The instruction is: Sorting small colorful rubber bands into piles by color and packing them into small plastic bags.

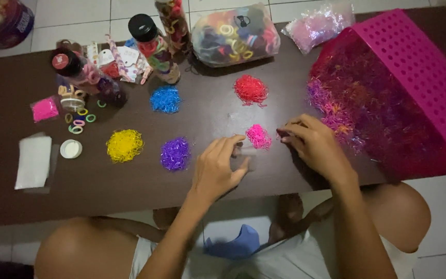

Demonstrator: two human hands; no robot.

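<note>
My left hand (pixel 218 168) rests on the dark brown table (pixel 16 175), fingers curled near a small clear bag, just left of a small pink pile of tiny elastic bands (pixel 258 136). My right hand (pixel 313 144) hovers at the right of that pink pile, fingertips pinched together; whether a band is between them I cannot tell. Sorted piles lie around: purple (pixel 175 154), yellow (pixel 124 145), blue (pixel 165 99) and red (pixel 250 89). A big mixed heap of bands (pixel 367 103) spills from a tipped magenta perforated basket (pixel 419 72) at the right.
At the back stand jars of hair ties (pixel 153 44), a clear bag of coloured ties (pixel 236 35) and a pink bag (pixel 318 23). At the left lie a white cloth (pixel 33 161), a white lid (pixel 70 149), loose rings and a pink packet (pixel 44 109). My knees show below the table edge.
</note>
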